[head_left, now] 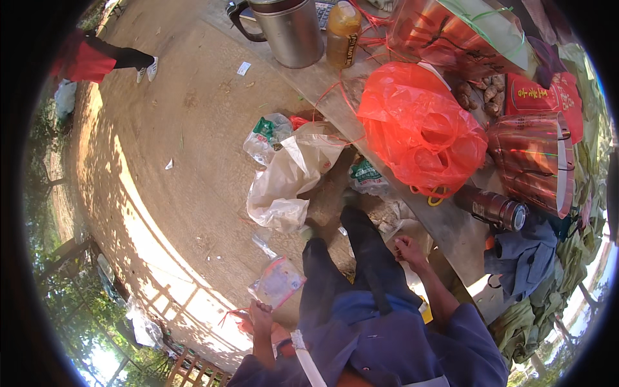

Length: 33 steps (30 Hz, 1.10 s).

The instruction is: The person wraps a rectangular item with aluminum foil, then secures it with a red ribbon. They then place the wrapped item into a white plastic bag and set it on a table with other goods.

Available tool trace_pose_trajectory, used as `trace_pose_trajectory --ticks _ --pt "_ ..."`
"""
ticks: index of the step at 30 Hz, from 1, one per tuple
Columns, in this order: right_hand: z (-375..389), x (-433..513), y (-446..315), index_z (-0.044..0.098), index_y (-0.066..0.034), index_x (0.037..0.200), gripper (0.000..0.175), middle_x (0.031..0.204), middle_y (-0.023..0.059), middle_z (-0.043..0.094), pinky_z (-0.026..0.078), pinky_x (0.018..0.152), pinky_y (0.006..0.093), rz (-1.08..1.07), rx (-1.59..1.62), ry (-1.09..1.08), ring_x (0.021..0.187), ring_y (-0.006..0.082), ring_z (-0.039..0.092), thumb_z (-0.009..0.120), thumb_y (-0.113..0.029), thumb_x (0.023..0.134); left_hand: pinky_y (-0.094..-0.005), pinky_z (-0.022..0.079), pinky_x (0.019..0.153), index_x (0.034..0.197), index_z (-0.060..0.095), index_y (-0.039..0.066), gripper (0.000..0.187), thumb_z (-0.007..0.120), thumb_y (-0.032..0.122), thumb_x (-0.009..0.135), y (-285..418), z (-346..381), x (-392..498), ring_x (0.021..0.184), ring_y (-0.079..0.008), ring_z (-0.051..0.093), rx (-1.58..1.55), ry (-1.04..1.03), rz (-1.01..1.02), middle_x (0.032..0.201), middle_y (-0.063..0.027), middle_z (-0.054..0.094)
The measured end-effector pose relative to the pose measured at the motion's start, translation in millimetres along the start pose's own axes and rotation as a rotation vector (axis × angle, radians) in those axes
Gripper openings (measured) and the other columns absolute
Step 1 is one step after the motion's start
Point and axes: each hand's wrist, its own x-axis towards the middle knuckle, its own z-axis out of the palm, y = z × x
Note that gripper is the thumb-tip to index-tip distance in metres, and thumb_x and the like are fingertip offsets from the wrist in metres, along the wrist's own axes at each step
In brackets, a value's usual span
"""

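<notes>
My left hand [261,313] is beside my left knee, its fingers closed at the lower edge of a clear plastic bag with a pink-red border [280,283]. Something pale is inside that bag. Red plastic strands [237,317] lie close by the same hand. Over by my right knee, my right hand [411,252] has curled fingers, and nothing shows in them. On the ground ahead of my feet lie a crumpled whitish plastic sack [295,179] and a clear bag with green print [267,133].
A stone-like table [464,249] runs along my right. It bears a red plastic bag [420,126], a steel mug [289,34], a bottle of yellowish liquid [343,36], a dark flask [491,208] and shiny red gift bags [529,159]. A person [96,58] is at the far left.
</notes>
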Motion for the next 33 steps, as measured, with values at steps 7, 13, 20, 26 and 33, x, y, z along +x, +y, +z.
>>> trace_pose_trajectory --ticks 7,13,20,26,33 --pt "10 4 14 0.064 -0.0050 0.108 0.023 0.078 0.0007 0.060 0.052 0.055 0.0268 -0.072 -0.193 0.000 0.062 0.0087 0.058 0.059 -0.026 0.100 -0.0276 0.031 0.049 0.076 0.044 0.015 0.027 0.053 0.023 0.100 -29 -51 61 0.048 -0.0091 0.030 0.050 -0.152 0.047 0.060 0.0056 0.034" --pt "47 -24 43 0.064 -0.0041 0.103 0.023 0.076 0.0019 0.059 0.051 0.052 0.0263 -0.081 -0.419 -0.035 0.060 0.0103 0.057 0.058 -0.026 0.101 -0.0272 0.030 0.050 0.081 0.051 0.014 0.027 0.049 0.032 0.100 -24 -70 167 0.057 -0.0093 0.038 0.305 -0.230 0.126 0.068 0.0047 0.043" --pt "80 -35 78 0.068 -0.0043 0.108 0.028 0.075 0.0039 0.065 0.053 0.056 0.0301 -0.159 -0.652 0.007 0.060 0.0123 0.062 0.059 -0.029 0.099 -0.0302 0.033 0.058 0.080 0.052 0.015 0.023 0.045 0.026 0.099 -8 -54 205 0.067 -0.0108 0.040 0.501 -0.130 0.204 0.074 0.0052 0.043" --pt "102 -34 92 0.069 -0.0049 0.109 0.030 0.074 0.0047 0.068 0.054 0.057 0.0315 -0.218 -0.781 0.002 0.059 0.0139 0.066 0.059 -0.031 0.098 -0.0303 0.034 0.056 0.081 0.052 0.015 0.024 0.046 0.030 0.099 -8 -60 273 0.068 -0.0111 0.042 0.524 -0.133 0.231 0.075 0.0046 0.044" --pt "128 -33 106 0.069 -0.0041 0.109 0.030 0.077 0.0042 0.068 0.055 0.057 0.0314 -0.275 -0.874 -0.014 0.059 0.0143 0.066 0.060 -0.030 0.097 -0.0304 0.035 0.054 0.083 0.052 0.014 0.026 0.046 0.034 0.099 -30 -79 338 0.070 -0.0116 0.044 0.539 -0.142 0.240 0.077 0.0038 0.046"
